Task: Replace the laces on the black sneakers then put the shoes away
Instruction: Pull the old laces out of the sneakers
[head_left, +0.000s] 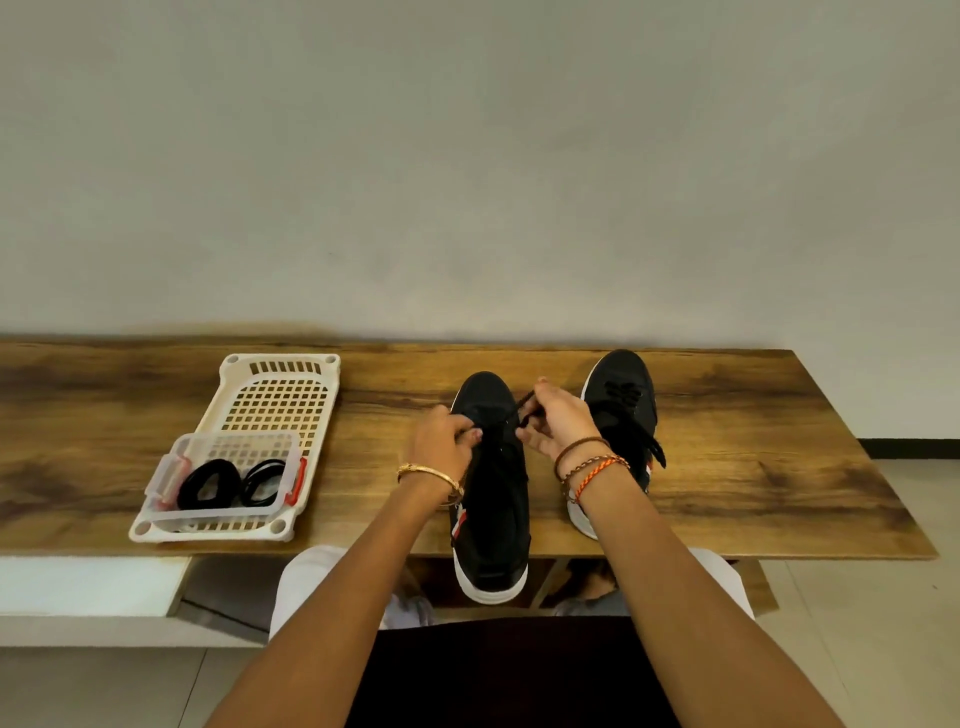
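Two black sneakers with white soles stand on the wooden table (753, 483), toes toward the wall. The nearer sneaker (491, 514) sits in the middle with its heel hanging over the table's front edge. My left hand (444, 439) pinches something at its lace area on the left side; what it holds is too small to make out. My right hand (553, 421) grips a black lace (524, 408) that runs up from the shoe's front eyelets. The second sneaker (623, 410) stands to the right, partly behind my right wrist, with laces hanging loose.
A cream perforated basket (283, 384) lies at the left of the table. Inside its near end sits a clear plastic box (228, 475) with red clips, holding coiled black laces (231, 483). A white wall rises behind the table. Tiled floor shows at the right.
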